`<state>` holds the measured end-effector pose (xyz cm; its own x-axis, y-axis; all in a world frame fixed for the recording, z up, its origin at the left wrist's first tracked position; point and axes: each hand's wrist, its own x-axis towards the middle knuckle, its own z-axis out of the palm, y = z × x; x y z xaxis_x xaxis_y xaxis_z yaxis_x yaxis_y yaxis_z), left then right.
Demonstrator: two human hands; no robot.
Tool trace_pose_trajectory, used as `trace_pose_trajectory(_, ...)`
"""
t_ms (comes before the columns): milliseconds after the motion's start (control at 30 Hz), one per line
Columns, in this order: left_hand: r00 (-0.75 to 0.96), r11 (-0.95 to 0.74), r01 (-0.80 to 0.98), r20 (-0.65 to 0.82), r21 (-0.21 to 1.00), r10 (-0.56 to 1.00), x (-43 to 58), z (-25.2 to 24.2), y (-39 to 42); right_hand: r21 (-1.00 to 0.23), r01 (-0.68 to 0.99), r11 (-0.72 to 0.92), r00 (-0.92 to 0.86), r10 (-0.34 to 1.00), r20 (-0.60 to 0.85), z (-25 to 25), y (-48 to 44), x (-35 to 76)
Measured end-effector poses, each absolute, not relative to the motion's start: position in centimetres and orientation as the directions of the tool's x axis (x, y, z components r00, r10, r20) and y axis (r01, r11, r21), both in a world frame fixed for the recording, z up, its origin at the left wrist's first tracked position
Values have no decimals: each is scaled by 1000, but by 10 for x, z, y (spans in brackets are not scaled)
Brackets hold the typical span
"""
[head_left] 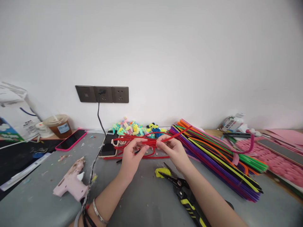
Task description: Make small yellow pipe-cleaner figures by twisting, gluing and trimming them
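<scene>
Red pipe cleaners (152, 142) stretch between my two hands above the grey mat. My left hand (132, 153) pinches their left part with thumb and fingers. Close beside it, my right hand (171, 148) pinches the right part, and one red end (186, 129) slants up past its fingers. More red pipe cleaners (127, 138) lie loosely behind my left hand. Below my right hand are black and yellow pliers (181, 186), partly hidden by my right forearm, with a small yellow fuzzy piece (162, 172) at their jaws.
At left lie a pale pink glue gun (72, 184), its cord, a pink-cased phone (71, 140) and a drink cup (59, 126). Another phone (109, 148) and colourful small pieces (132, 127) sit behind my hands. Bundled pipe cleaners (213, 157) fill the right.
</scene>
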<state>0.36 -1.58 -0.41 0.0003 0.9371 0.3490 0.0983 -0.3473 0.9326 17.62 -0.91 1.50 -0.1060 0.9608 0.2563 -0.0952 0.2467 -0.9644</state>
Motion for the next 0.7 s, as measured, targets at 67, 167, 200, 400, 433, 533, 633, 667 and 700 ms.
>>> trace_pose_trajectory(67,-17,-347,62,348,936,937,3,-5,-14,-953,-130,273,-4,961,276,14,-7,177)
trace_pose_trajectory(167,-12,-372,5,372,928,928,2,-6,-14,-939,-179,292,85,956,281,11,-4,179)
trace_pose_trajectory(200,2,-379,-6,379,925,925,1,-6,-15,-939,-195,284,86,958,273,10,-3,180)
trace_pose_trajectory(400,69,-385,-11,385,923,920,2,-4,-18,-936,-225,271,85,962,258,8,-2,181)
trace_pose_trajectory(433,74,-373,-25,373,928,925,2,-4,-19,-934,-228,275,91,961,261,7,-2,181)
trace_pose_trajectory(533,69,-305,-96,312,948,948,3,-5,-19,-930,-239,281,99,959,264,5,0,181)
trace_pose_trajectory(633,49,-214,-152,224,965,973,4,-6,-17,-933,-228,279,92,960,265,5,0,181)
trace_pose_trajectory(667,50,-183,-162,193,970,980,4,-6,-16,-936,-221,275,82,961,264,6,0,181)
trace_pose_trajectory(700,49,-159,-167,169,973,984,5,-6,-15,-938,-214,271,70,962,262,6,-1,180)
